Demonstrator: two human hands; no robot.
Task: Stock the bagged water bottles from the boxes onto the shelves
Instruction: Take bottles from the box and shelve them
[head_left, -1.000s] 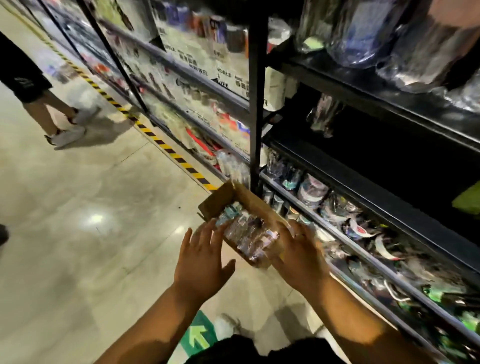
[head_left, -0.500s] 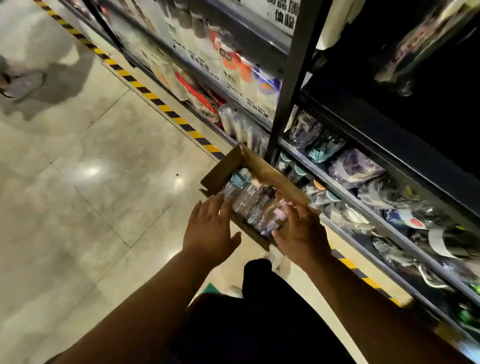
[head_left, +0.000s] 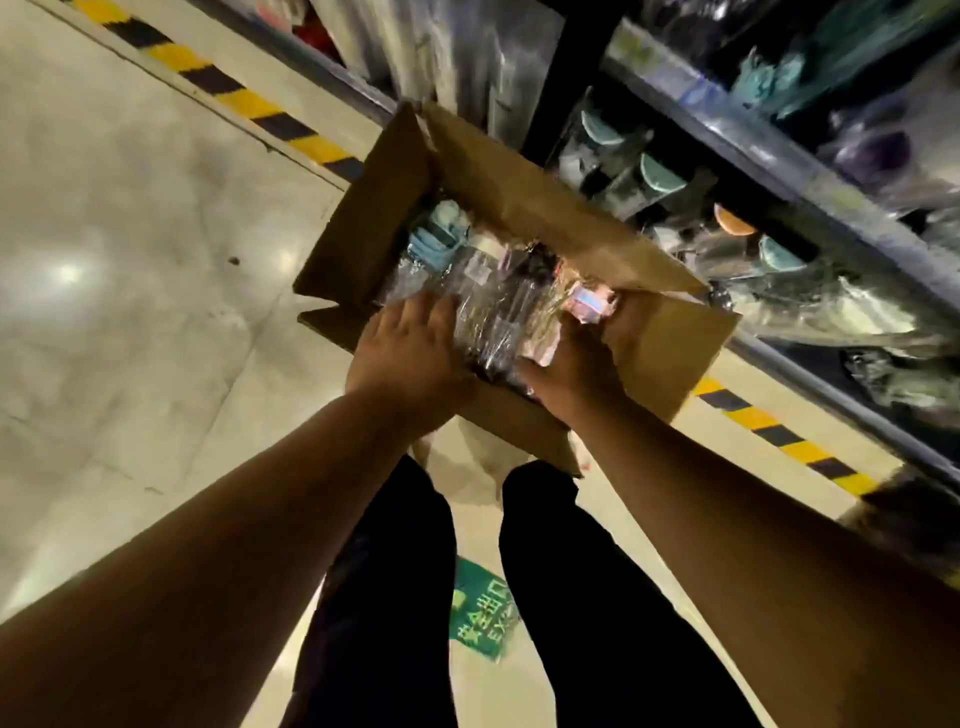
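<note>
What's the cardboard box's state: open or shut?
Open: the cardboard box has its flaps spread outward, and bagged bottles show inside, with the left hand and right hand on them.

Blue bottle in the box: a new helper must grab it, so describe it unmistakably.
Find the open cardboard box in front of the shelves. Look in its far left corner. The bagged bottle there is pale blue; its neighbours look clear, dark or pink.

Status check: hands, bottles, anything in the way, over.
Left hand on the bagged bottles, grip unclear; right hand grips their end. Bottles inside the box. Open flap close beside right hand.
</note>
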